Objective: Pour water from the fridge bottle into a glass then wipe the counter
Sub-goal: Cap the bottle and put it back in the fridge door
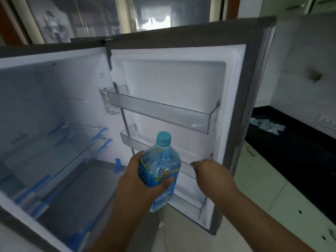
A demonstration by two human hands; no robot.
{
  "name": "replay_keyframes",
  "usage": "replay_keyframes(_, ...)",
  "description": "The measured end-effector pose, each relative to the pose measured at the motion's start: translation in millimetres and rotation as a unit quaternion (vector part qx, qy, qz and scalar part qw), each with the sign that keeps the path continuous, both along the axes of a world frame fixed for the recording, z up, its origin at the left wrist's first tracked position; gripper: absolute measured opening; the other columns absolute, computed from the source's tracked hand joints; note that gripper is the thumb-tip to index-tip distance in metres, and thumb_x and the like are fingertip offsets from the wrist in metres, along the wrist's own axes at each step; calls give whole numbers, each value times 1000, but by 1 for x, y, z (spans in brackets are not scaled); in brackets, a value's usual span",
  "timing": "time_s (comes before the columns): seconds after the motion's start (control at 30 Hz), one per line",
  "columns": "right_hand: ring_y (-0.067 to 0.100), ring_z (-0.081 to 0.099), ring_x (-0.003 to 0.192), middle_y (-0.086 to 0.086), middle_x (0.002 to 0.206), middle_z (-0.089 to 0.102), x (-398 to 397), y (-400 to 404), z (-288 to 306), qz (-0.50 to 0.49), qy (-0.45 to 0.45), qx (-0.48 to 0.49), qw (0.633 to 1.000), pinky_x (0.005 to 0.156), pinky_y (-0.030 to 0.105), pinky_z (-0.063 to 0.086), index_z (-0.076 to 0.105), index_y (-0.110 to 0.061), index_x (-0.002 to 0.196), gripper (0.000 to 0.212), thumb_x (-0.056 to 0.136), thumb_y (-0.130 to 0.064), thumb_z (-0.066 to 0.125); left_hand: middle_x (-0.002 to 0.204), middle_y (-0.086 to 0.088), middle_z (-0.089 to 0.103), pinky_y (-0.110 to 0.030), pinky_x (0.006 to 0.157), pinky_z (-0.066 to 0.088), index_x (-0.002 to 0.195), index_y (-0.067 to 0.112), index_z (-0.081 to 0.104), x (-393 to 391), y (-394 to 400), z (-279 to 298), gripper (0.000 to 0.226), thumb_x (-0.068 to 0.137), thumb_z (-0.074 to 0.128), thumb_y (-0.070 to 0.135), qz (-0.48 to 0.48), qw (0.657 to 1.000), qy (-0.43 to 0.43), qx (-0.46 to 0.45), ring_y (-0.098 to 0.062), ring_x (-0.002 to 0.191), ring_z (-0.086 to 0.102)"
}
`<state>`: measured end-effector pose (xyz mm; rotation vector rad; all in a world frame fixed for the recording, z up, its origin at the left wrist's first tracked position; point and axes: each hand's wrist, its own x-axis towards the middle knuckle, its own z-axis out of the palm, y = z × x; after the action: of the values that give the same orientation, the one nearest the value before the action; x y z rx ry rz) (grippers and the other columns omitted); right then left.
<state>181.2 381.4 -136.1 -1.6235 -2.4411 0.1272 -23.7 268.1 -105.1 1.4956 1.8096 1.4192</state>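
A clear plastic water bottle with a turquoise cap and blue label stands upright in front of the open fridge door. My left hand grips it round the middle, thumb across the front. My right hand reaches toward the door's inner edge near the lower door shelf, fingers loosely curled with nothing in them. A black counter runs along the right, with a crumpled pale cloth lying on it. No glass is in view.
The fridge interior on the left has bare glass shelves with blue tape strips. Clear door bins hang on the door. White drawers sit under the counter. A wall socket is at the far right.
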Motion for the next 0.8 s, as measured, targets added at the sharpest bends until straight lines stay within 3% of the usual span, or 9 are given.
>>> replay_keyframes(0.13, 19, 66, 105, 3, 121, 66, 41, 60, -3, -52, -2, 2, 999, 88, 33, 55, 62, -24, 140, 49, 100, -1, 45, 115, 31, 67, -34, 96, 60, 125, 52, 50, 37, 42, 12, 78, 62, 96, 45, -21, 1000, -11, 6, 10, 106, 65)
replay_keyframes(0.23, 20, 62, 119, 3, 136, 62, 59, 100, -2, -50, 34, -31, 998, 99, 31, 50, 56, -25, 146, 52, 101, -1, 45, 115, 36, 65, -37, 95, 61, 122, 52, 52, 58, 72, 19, 77, 58, 95, 47, -27, 998, -48, 15, 13, 104, 66)
replay_keyframes(0.43, 21, 67, 109, -2, 127, 66, 76, 146, -4, -45, -1, -30, 999, 93, 34, 56, 62, -32, 138, 50, 98, -6, 45, 117, 28, 69, -41, 93, 62, 126, 50, 52, 80, 111, 22, 88, 49, 92, 62, -17, 996, -79, 23, -1, 108, 70)
replay_keyframes(0.5, 19, 65, 108, -4, 121, 67, 73, 149, 6, -40, -7, 1, 999, 92, 35, 56, 69, -27, 127, 33, 102, -22, 48, 117, 25, 70, -41, 92, 63, 128, 46, 53, 79, 118, 23, 89, 50, 91, 61, -15, 995, -93, 30, -2, 109, 71)
replay_keyframes(0.57, 12, 56, 120, -14, 128, 60, 63, 143, 19, 8, 100, 28, 995, 102, 35, 50, 69, -31, 126, 43, 102, -56, 43, 117, 21, 71, -38, 89, 64, 130, 37, 54, 75, 124, 26, 88, 53, 92, 52, -18, 993, -114, 36, -3, 109, 71)
replay_keyframes(0.63, 5, 48, 132, -22, 140, 52, 50, 132, 40, 96, 275, -63, 954, 113, 39, 43, 60, -46, 134, 62, 92, -82, 29, 117, 12, 73, -34, 84, 64, 130, 30, 56, 69, 131, 31, 80, 59, 92, 37, -29, 986, -155, 44, -9, 109, 73)
replay_keyframes(0.7, 7, 49, 136, -21, 149, 48, 35, 126, 56, 184, 394, -239, 868, 112, 44, 47, 44, -61, 141, 65, 83, -90, 39, 117, 2, 75, -35, 81, 64, 130, 24, 57, 59, 139, 34, 73, 65, 90, 23, -41, 974, -213, 65, -19, 110, 74)
replay_keyframes(0.73, 10, 52, 136, -20, 150, 48, 27, 125, 61, 213, 424, -304, 826, 109, 44, 50, 39, -62, 143, 66, 82, -85, 51, 118, -2, 75, -36, 80, 64, 130, 22, 57, 54, 142, 35, 71, 68, 92, 20, -49, 967, -238, 77, -23, 111, 74)
replay_keyframes(0.8, 12, 60, 130, -20, 143, 56, 14, 126, 69, 252, 443, -337, 792, 102, 41, 55, 37, -51, 148, 73, 86, -57, 75, 121, -6, 74, -39, 82, 64, 134, 18, 55, 42, 150, 36, 75, 71, 95, 21, -66, 957, -267, 91, -27, 113, 73)
